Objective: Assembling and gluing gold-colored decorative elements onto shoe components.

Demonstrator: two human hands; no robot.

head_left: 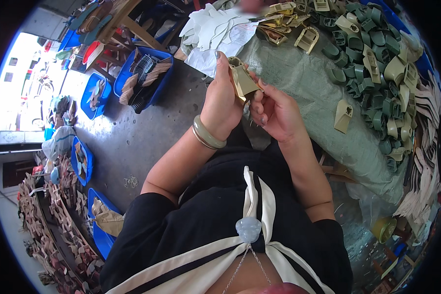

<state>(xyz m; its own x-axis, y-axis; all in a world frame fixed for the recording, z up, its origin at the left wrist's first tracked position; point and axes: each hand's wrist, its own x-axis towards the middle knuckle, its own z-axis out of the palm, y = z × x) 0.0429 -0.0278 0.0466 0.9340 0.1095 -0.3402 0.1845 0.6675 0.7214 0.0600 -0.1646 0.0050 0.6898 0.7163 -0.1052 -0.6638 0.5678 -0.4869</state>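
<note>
My left hand (221, 100) is wrapped round a beige shoe heel (244, 84), its thumb pointing up along the side and a bangle at the wrist. The heel's wider end, with a hollow in it, faces away from me. A shiny gold edge shows along its lower side. With bent fingers, my right hand (281, 110) pinches at the heel's right edge. Over the table's far end lie gold pieces (274, 34), and a gold-rimmed heel (307, 40) rests near them. Another beige heel (343, 116) lies alone on the right of the cloth.
A green woven cloth (289, 73) covers the table. Many green heels (360, 63) are heaped at the right, beside pale strips (424, 166). White sheets (215, 29) lie at the far left corner. Blue baskets (157, 90) stand on the floor at left, near racks of shoe parts (49, 225).
</note>
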